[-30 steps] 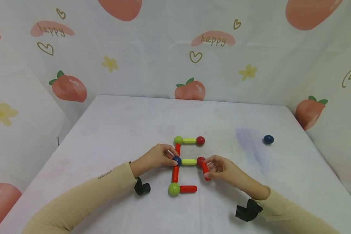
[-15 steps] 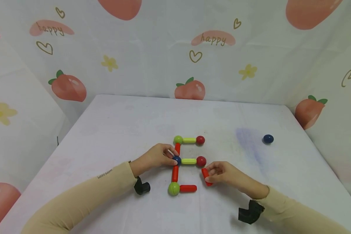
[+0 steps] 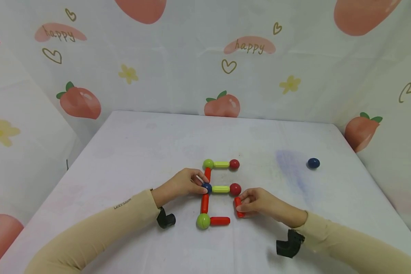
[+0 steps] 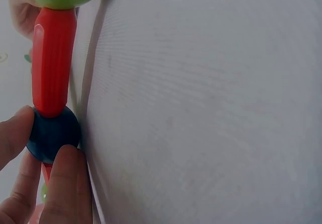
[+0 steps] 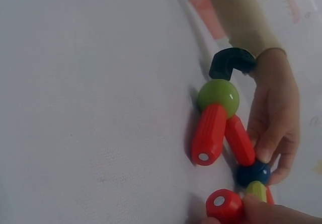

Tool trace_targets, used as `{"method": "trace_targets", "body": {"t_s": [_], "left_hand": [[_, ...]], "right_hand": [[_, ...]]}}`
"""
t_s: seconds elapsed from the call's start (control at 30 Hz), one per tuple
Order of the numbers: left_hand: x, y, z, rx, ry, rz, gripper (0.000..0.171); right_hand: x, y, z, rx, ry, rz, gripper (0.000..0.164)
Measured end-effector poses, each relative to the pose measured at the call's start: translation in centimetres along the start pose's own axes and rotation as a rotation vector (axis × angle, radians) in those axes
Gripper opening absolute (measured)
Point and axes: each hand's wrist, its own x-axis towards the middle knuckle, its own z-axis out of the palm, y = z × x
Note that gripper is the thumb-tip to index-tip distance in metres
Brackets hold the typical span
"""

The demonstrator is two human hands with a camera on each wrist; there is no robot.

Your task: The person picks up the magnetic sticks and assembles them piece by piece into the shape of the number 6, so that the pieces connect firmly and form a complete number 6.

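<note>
In the head view my left hand point(image 3: 185, 182) pinches a dark blue ball point(image 3: 207, 188) in a frame of magnetic rods and balls. Red rods run from this ball to a green ball point(image 3: 208, 164) at the back and another green ball point(image 3: 203, 221) at the front. A yellow-green rod point(image 3: 221, 189) links it to a red ball point(image 3: 235, 189). My right hand point(image 3: 262, 203) holds a loose red magnetic rod point(image 3: 239, 208) just below that red ball; I cannot tell if they touch. The rod's bare end point(image 5: 221, 202) shows in the right wrist view.
Another red rod point(image 3: 220, 220) sticks out rightward from the front green ball. At the back a yellow-green rod point(image 3: 221, 164) ends in a second red ball point(image 3: 234, 164). A separate dark blue ball point(image 3: 313, 163) lies far right on the white-covered table point(image 3: 150, 140).
My right hand has drawn the red rod off the middle red ball toward the front, then shifted it slightly left and turned it straighter. The left hand has stayed on the blue ball.
</note>
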Motion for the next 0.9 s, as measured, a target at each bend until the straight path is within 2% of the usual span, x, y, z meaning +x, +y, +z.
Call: {"method": "trace_targets", "body": {"t_s": [0.43, 0.9], "left_hand": [[0.05, -0.12, 0.03, -0.006, -0.001, 0.009, 0.021], [0.21, -0.33, -0.02, 0.005, 0.004, 0.004, 0.022]], "right_hand": [[0.38, -0.47, 0.07, 0.033, 0.032, 0.049, 0.026], [0.71, -0.38, 0.02, -0.058, 0.044, 0.067, 0.030]]}}
